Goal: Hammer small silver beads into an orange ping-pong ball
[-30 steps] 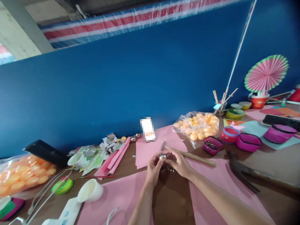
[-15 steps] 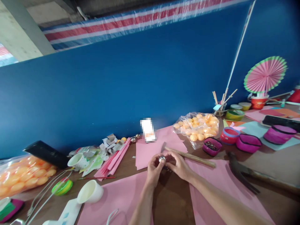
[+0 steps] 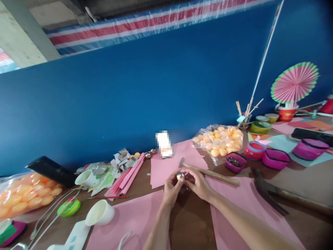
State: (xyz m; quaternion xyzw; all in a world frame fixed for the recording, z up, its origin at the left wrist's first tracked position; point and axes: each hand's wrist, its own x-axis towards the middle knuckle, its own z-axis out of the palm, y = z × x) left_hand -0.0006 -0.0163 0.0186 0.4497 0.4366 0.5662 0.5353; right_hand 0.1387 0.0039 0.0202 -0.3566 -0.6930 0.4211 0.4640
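Observation:
Between my hands is a shiny silver ball (image 3: 180, 176), about ping-pong size, with a metallic, slightly bumpy surface. My left hand (image 3: 171, 186) grips it from the left, thumb in front and fingers curled behind. At its right side, the bent fingers of my right hand (image 3: 197, 180) close against the ball; any small piece pinched there is too small to make out. A few small metal bits (image 3: 187, 189) lie on the brown table below my right hand. Just beyond the hands lies a hammer (image 3: 210, 172) with a wooden handle.
Pink paper sheets (image 3: 179, 154) lie around the hands. Further right are a claw hammer (image 3: 270, 191), a purple pouch (image 3: 235, 162) of small metal pieces and a bag of orange balls (image 3: 218, 140). Left stand a white cup (image 3: 100, 213) and a power strip (image 3: 75, 236). Two metallic balls (image 3: 148, 155) sit behind.
The ball has turned slightly in my fingers and shows a brighter face. Both hands stay in nearly the same place, and the other things have not moved.

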